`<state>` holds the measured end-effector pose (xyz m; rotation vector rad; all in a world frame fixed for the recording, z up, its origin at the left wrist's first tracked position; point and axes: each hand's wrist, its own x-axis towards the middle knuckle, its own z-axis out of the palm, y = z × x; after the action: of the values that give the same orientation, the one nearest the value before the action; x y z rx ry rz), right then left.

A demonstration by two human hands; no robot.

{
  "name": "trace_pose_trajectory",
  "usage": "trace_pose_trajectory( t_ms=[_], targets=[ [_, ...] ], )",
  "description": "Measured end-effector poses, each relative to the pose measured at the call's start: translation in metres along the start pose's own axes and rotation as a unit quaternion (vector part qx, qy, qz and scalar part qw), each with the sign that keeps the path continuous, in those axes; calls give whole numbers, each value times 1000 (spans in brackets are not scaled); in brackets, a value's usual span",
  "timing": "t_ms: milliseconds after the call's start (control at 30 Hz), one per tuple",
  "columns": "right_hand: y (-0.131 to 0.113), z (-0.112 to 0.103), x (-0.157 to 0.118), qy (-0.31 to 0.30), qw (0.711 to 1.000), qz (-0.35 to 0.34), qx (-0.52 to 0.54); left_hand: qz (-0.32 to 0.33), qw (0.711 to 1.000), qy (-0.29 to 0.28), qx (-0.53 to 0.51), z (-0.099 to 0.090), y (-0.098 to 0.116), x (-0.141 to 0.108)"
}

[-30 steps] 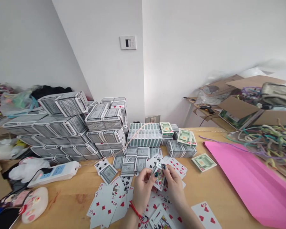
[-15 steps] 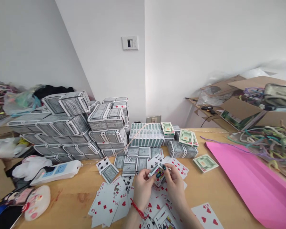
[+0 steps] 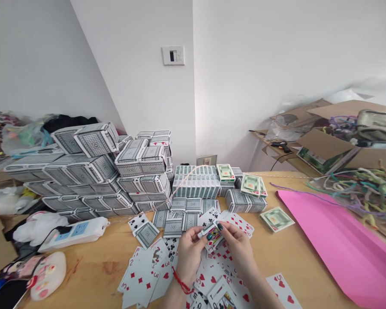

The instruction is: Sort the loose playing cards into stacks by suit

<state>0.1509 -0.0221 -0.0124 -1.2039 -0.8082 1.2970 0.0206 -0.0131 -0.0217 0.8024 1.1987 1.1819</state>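
Low over the middle of the table, my left hand (image 3: 192,246) and my right hand (image 3: 236,240) pinch a small bundle of playing cards (image 3: 213,237) between thumbs and fingers, a colourful face card showing. A red string bracelet circles my left wrist. Beneath and around both hands lie loose face-up cards (image 3: 140,279), among them diamonds and hearts. Just behind are grey-backed cards (image 3: 173,226) in small stacks. A grey-backed card (image 3: 147,234) lies to the left of them.
Tall stacks of grey card packs (image 3: 96,139) stand at the back left. Green card boxes (image 3: 277,219) lie right of centre. A pink sheet (image 3: 344,253) covers the right side. A power strip (image 3: 80,231) is at left, an open carton (image 3: 328,146) at the back right.
Both hands still grip the bundle, which has tilted so more of the colourful card face shows. The view has shifted slightly.
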Motion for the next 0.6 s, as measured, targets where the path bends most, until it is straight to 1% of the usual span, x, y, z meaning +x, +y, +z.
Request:
trace_pose_trajectory(
  t_ms=[100, 167, 333, 467, 533, 600],
  targets=[
    [-2, 1, 0, -25, 999, 6, 25, -2, 999, 4, -38, -2, 4, 0],
    [-4, 2, -1, -36, 999, 3, 23, 6, 999, 5, -39, -4, 4, 1],
    [-3, 2, -1, -24, 999, -24, -20, 41, 999, -14, 15, -11, 1, 5],
    [-2, -1, 0, -19, 997, -27, -74, 69, 994, -36, 77, -14, 7, 6],
    [-1, -1, 1, -23, 997, -20, -73, 76, 993, -43, 86, -14, 11, 5],
    [-2, 0, 0, -31, 998, -7, -59, 77, 994, -40, 69, -13, 14, 4]
  ],
)
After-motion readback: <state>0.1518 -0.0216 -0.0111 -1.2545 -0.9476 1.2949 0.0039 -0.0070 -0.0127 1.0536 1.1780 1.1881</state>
